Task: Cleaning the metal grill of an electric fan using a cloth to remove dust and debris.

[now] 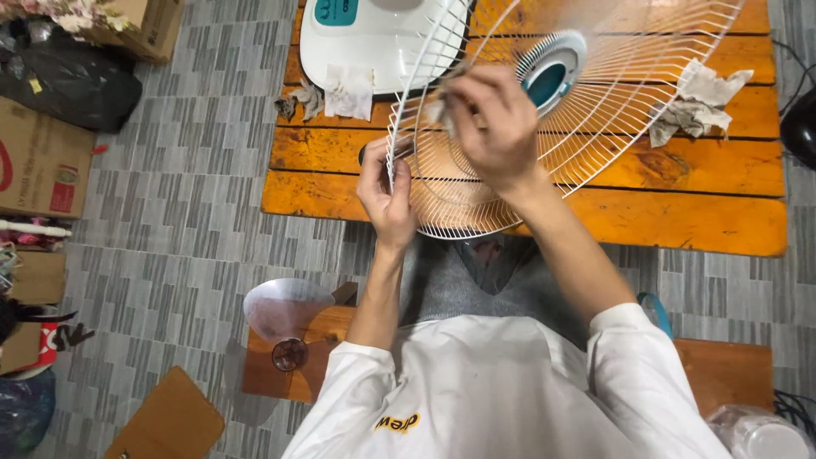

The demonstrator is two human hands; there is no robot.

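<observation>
A round white wire fan grille [625,93] with a teal centre disc [546,81] is held tilted over the orange wooden table [680,217]. My left hand [387,191] grips the grille's rim at its lower left edge. My right hand [493,119] is pressed against the wires near the centre, closed on a crumpled whitish tissue [440,109] that touches the wires. The right hand is slightly blurred.
A white fan base [374,47] stands at the table's far edge, with used tissues [344,89] beside it and more crumpled tissues [693,106] at right. A clear fan blade [285,310] lies on a low wooden stool [319,374]. Cardboard boxes [38,161] and a black bag [64,81] line the left floor.
</observation>
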